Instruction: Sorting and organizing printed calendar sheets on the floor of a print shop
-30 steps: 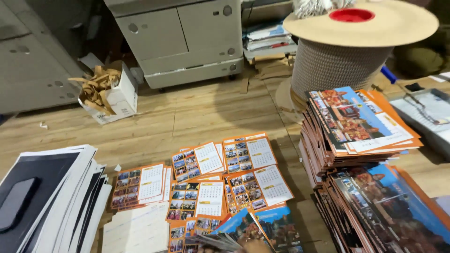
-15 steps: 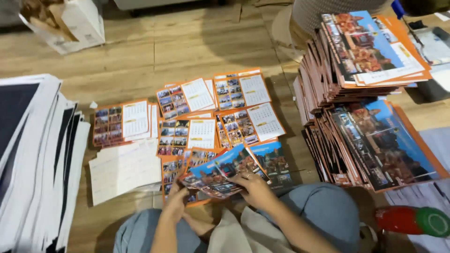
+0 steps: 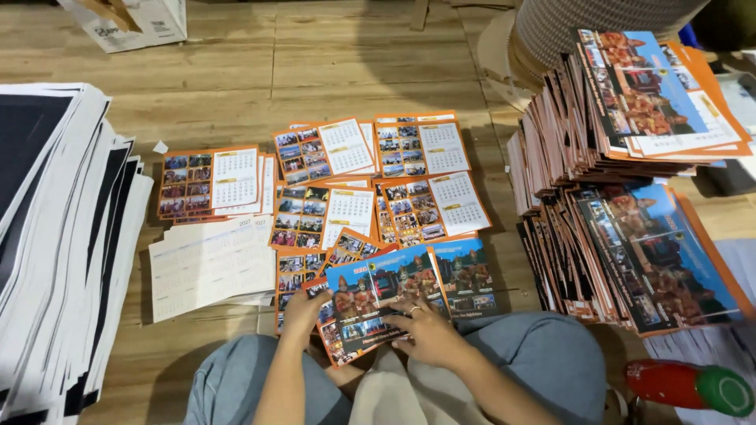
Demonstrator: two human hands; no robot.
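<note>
Head view looks down on a wooden floor point(image 3: 236, 71) where a person sits with knees apart. Both hands hold one blue cover sheet point(image 3: 386, 295) over the lap: the left hand point(image 3: 303, 311) grips its left edge, fingers curled under, and the right hand point(image 3: 429, 334) lies flat on its lower right part, fingers pressing down. The sheet tilts a little and its top edge overlaps the nearest orange sheets.

Ahead lie calendar piles point(image 3: 370, 181) with orange borders, about six, edges touching or overlapping in two loose rows. One white sheet pile point(image 3: 209, 264) sits just left of them, touching the left knee's side.

Left edge is walled by a tall black-and-white stack point(image 3: 55, 236). Right side is closed by two leaning cover stacks point(image 3: 630, 197), one behind the other, with a ribbed spool point(image 3: 583, 24) behind them. One box point(image 3: 130, 20) stands at the top left. One red and green bottle point(image 3: 693, 386) lies by the right knee.

Bare floor stays open beyond the piles, between box and spool, and in a narrow strip between the piles and the right stacks.
</note>
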